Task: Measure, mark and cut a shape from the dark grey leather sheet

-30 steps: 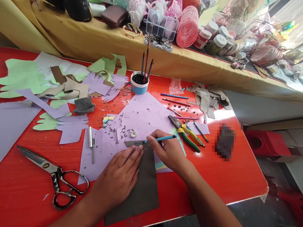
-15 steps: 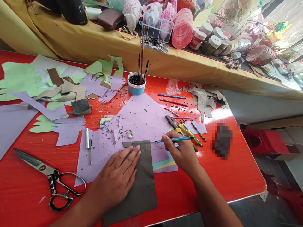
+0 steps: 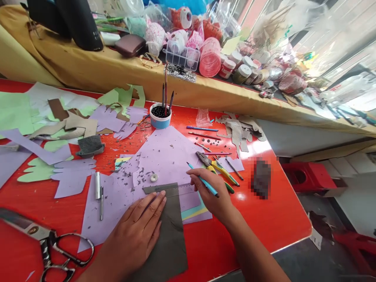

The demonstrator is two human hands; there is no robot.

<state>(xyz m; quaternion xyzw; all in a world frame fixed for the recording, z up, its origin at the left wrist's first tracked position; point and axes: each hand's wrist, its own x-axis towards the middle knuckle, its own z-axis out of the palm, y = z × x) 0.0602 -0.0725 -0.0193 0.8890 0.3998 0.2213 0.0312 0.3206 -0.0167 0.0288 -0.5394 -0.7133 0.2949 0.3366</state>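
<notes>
My left hand [image 3: 138, 229] lies flat, fingers stretched out, on a dark grey sheet [image 3: 174, 239]. Its fingertips press on a clear ruler [image 3: 183, 189] that runs across the sheet's top edge and juts out to the right. Between the fingers of my right hand [image 3: 216, 197] is a light blue pen [image 3: 208, 185], its tip raised to the upper left, apart from the sheet. Purple paper [image 3: 164, 150] strewn with dark scraps is spread beneath. A small round metal piece [image 3: 154, 178] rests just above the ruler.
Large scissors [image 3: 38, 233] lie at the left. Yellow-handled pliers [image 3: 216, 166] and several pens are right of the paper. A tub of black pens [image 3: 160, 122] stands at the back. Paper cutouts [image 3: 73, 172] and leather scraps [image 3: 235, 131] lie around. Jars [image 3: 242, 73] line the shelf.
My right hand has lifted the pen away from the ruler's edge and turned its tip upward. The left hand keeps its place on the sheet. The whole view has shifted.
</notes>
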